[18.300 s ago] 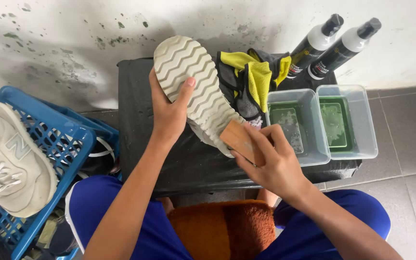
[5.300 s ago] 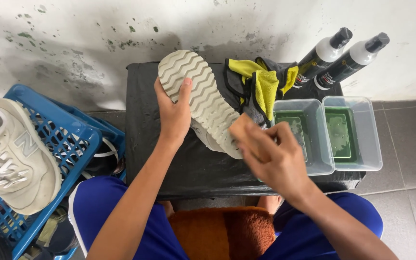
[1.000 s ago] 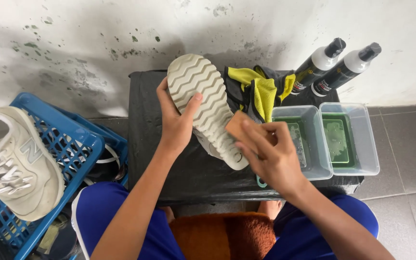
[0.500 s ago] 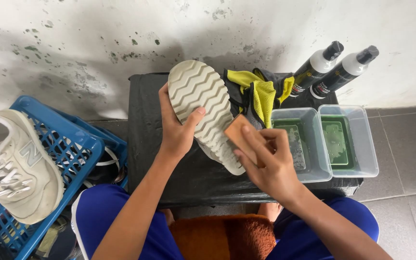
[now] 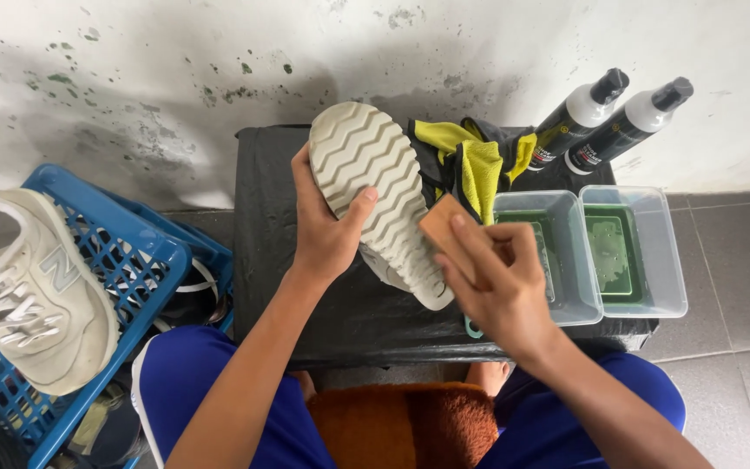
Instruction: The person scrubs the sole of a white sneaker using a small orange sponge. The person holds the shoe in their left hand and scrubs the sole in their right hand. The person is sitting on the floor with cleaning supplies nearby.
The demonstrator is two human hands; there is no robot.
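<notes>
Shoe [image 5: 379, 187] sits sole-up over the middle of the black tabletop [image 5: 262, 226], toe end pointing at the stained wall [image 5: 175, 69]. Your left hand [image 5: 323, 230] is wrapped around its left edge, thumb pressed on the zigzag tread. Your right hand [image 5: 496, 278] is closed around a wooden-backed brush [image 5: 444, 227], which touches the sole's right edge near the heel. Pretty cramped on that side: two clear tubs of green liquid [image 5: 592, 252] sit just beside your right hand, running out to the tabletop's right edge, and a yellow and grey cloth [image 5: 470, 161] is bunched right behind the brush. Two spray bottles [image 5: 614, 117] lean at the back right corner. More room on the left, where the tabletop is bare, though a blue basket [image 5: 123, 260] holding another pale sneaker [image 5: 36, 295] sits just past that edge.
</notes>
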